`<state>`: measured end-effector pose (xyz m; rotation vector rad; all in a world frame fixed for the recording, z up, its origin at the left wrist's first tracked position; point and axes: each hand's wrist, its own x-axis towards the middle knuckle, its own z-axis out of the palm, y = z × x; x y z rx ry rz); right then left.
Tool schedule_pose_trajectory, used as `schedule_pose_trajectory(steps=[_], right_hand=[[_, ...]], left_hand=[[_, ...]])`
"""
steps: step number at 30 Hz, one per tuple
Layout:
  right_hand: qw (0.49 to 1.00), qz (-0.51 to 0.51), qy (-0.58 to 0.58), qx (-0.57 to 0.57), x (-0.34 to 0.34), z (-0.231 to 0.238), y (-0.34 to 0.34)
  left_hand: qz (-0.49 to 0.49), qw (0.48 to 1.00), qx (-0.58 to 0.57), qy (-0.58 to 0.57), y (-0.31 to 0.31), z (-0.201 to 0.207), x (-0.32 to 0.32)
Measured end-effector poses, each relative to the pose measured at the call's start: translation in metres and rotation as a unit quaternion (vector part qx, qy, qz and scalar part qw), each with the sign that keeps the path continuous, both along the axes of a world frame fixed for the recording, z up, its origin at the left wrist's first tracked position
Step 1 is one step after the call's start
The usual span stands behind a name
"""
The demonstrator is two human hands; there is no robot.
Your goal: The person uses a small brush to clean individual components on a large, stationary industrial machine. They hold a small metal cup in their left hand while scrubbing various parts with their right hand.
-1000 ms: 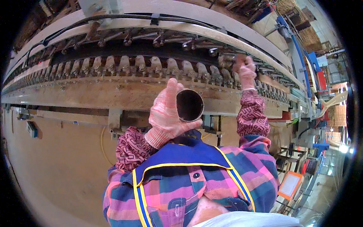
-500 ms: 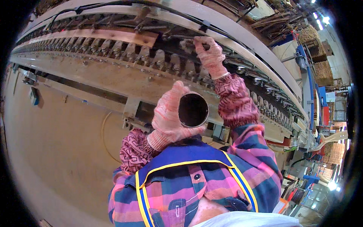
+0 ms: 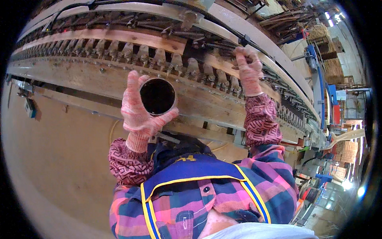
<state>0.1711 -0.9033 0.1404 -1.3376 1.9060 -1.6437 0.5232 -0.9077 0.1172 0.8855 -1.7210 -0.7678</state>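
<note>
My left hand [image 3: 137, 107], in a pink-streaked white glove, wraps round an open-topped round can [image 3: 158, 96] with a pale rim. Its inside is dark, and I cannot make out any contents. Over the long machine bed [image 3: 103, 75], my right hand [image 3: 249, 73], gloved alike, has its thumb and fingers curled together in a pinch. Whatever sits between those fingertips is too small to tell. Close by the right fingers lies a blurred wooden strip [image 3: 221, 63]. A second strip of wood [image 3: 135, 38] runs along the bed to the left, above a row of spring-loaded metal clamps [image 3: 159, 59].
A black cable [image 3: 191, 8] follows the machine's far rail. Below the bed on the left is brown floor [image 3: 59, 159] with a small blue-grey box [image 3: 30, 107]. Stacks of wood [image 3: 332, 69] and blue framework [image 3: 318, 83] stand at the right.
My left hand has moved left with the can. The right hand has shifted right and slightly down along the machine. A wooden strip now shows beside the right fingers; the left strip reaches further right.
</note>
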Motion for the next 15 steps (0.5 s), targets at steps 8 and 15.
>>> schedule_pose_trajectory(steps=[8, 15], right_hand=[[0.999, -0.007, 0.030, 0.025, -0.008, 0.023, 0.000], [0.999, 0.043, 0.000, 0.027, -0.005, 0.005, -0.018]], left_hand=[[-0.016, 0.998, 0.042, 0.046, -0.003, 0.002, -0.007], [0.021, 0.999, 0.038, 0.009, 0.001, -0.002, 0.003]])
